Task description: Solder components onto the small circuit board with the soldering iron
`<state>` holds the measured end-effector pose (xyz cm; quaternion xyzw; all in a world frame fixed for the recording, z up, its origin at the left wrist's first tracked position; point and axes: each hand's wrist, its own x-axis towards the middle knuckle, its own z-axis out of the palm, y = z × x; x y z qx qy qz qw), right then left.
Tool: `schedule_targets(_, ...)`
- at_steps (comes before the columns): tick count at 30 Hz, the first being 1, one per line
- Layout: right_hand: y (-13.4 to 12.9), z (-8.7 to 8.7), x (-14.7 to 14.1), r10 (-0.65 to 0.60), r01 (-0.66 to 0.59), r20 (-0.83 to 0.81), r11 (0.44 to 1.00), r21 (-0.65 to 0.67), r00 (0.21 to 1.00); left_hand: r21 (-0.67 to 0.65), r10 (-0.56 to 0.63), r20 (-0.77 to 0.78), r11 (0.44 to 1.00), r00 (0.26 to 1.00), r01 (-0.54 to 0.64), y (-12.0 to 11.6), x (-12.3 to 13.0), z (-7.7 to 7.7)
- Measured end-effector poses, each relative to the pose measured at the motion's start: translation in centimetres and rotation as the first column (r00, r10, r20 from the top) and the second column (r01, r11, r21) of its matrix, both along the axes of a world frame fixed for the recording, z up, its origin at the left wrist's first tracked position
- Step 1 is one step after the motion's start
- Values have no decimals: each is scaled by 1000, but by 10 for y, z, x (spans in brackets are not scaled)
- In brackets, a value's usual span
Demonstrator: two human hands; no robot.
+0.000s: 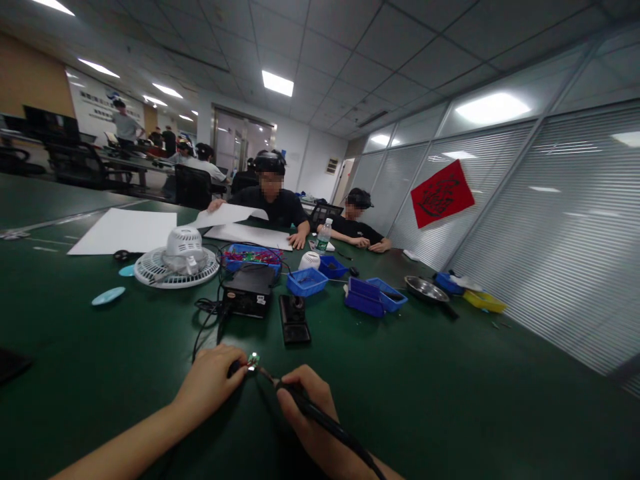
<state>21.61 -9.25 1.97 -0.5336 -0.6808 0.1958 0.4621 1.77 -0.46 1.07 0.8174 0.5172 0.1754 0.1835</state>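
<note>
My left hand (pixel 213 375) is closed at the left edge of a small green circuit board (pixel 254 361), low in the middle of the view. A dark item, partly hidden, shows between its fingers. In my right hand (pixel 313 407) is a black soldering iron (pixel 320 417), gripped like a pen. The iron's metal tip points left and lies close to the board's right side; whether they touch is too small to tell. Behind my hands stand a black soldering station (pixel 247 291) with cables and a black iron stand (pixel 295 320).
A white fan (pixel 176 267) and light-blue discs (pixel 109 296) lie at the left. Blue bins (pixel 307 283), a bottle (pixel 324 237), a metal pan (pixel 426 289) and a yellow tray (pixel 485 301) stand farther back. Two people sit across the table, one handling white sheets (pixel 249 235).
</note>
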Motion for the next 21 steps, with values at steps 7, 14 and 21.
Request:
schedule_targets(7,2,-5,2,-8,8,18,1000,9,1000,-2,10,-7,1000,1000,-10,0,0,2)
schedule_targets(14,2,-3,2,8,-8,11,1000,-7,1000,10,-3,-2,1000,1000,3,-3,0,4)
schedule_targets(21,1,1,3,23,-23,29,1000,-2,999,24,-21,16,999,1000,20,-2,-1,2)
